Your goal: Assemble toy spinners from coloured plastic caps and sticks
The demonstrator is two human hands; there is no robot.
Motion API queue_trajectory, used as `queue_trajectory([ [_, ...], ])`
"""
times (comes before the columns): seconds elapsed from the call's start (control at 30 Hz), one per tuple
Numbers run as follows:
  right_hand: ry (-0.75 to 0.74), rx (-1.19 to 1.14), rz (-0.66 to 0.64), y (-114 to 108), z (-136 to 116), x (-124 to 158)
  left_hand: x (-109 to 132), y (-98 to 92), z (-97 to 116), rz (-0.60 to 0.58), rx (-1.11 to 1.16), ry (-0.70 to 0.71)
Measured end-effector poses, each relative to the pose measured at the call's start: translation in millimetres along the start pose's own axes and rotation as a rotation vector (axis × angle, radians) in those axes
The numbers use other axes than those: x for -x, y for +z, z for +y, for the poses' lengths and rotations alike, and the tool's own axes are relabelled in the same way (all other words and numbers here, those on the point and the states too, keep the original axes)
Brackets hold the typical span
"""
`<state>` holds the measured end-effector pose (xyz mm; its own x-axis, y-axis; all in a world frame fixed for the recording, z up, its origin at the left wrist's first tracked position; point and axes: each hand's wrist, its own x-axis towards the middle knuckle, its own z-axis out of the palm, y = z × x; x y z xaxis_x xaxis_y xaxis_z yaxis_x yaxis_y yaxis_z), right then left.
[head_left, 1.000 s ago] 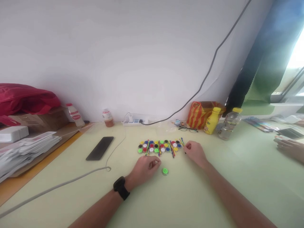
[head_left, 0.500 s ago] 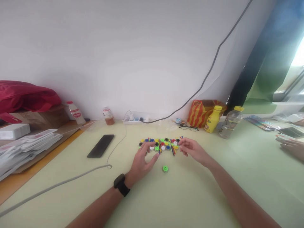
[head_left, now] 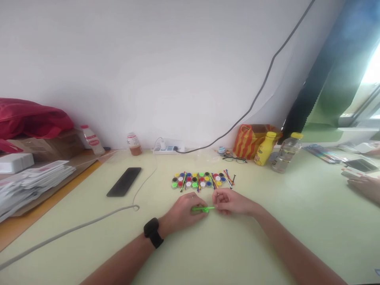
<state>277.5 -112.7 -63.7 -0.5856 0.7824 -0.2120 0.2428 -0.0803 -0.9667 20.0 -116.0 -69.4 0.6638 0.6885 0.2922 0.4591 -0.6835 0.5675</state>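
Note:
My left hand (head_left: 185, 208) is low over the table, its fingers closed round a small round piece with a bright green top (head_left: 206, 210). A thin green stick (head_left: 210, 208) lies across that piece and runs to the fingertips of my right hand (head_left: 230, 201), which pinch its end. Part of the piece is hidden by my left fingers. Just beyond both hands are rows of small round pieces (head_left: 202, 184) with black, white, red, blue, yellow and green tops. Bundles of thin coloured sticks (head_left: 198, 182) lie between them, and more sticks (head_left: 228, 179) lie at the right end.
A black phone (head_left: 124, 182) and a grey cable (head_left: 89, 225) lie to the left. Along the wall stand a power strip (head_left: 166, 150), glasses (head_left: 234, 159), a striped bag (head_left: 245, 142), a yellow bottle (head_left: 265, 149) and a clear bottle (head_left: 286, 154). Another person's hand (head_left: 363, 186) rests far right.
Both hands have come back from the rows toward me. My left hand has closed on the green-topped piece, and my right hand has brought a green stick to it.

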Motion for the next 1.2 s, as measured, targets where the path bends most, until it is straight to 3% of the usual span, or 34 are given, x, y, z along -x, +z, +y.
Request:
queue_trajectory([
  [0.3,-0.004,0.078,0.210,9.2,6.8,-10.5,-2.8,4.4,-7.9,0.095,-0.128,-0.095],
  [0.47,-0.156,0.112,0.242,13.7,15.7,-16.4,-0.6,5.3,-2.3,0.081,-0.138,-0.005],
  [0.67,-0.206,0.184,0.341,22.8,19.8,-9.3,6.0,3.8,6.5,0.063,-0.204,0.093],
  [0.83,-0.178,0.143,0.462,30.6,17.6,-2.7,8.4,0.0,8.8,0.206,-0.174,0.072],
  [0.97,-0.080,0.090,0.461,31.0,13.5,0.9,8.7,-5.7,4.2,0.316,-0.085,-0.020],
  [1.07,-0.103,-0.051,0.487,24.0,11.5,3.0,7.5,-11.4,-3.0,0.386,-0.022,-0.059],
  [1.2,-0.144,-0.100,0.616,6.4,12.4,5.8,5.5,-15.9,-11.9,0.449,0.009,-0.096],
])
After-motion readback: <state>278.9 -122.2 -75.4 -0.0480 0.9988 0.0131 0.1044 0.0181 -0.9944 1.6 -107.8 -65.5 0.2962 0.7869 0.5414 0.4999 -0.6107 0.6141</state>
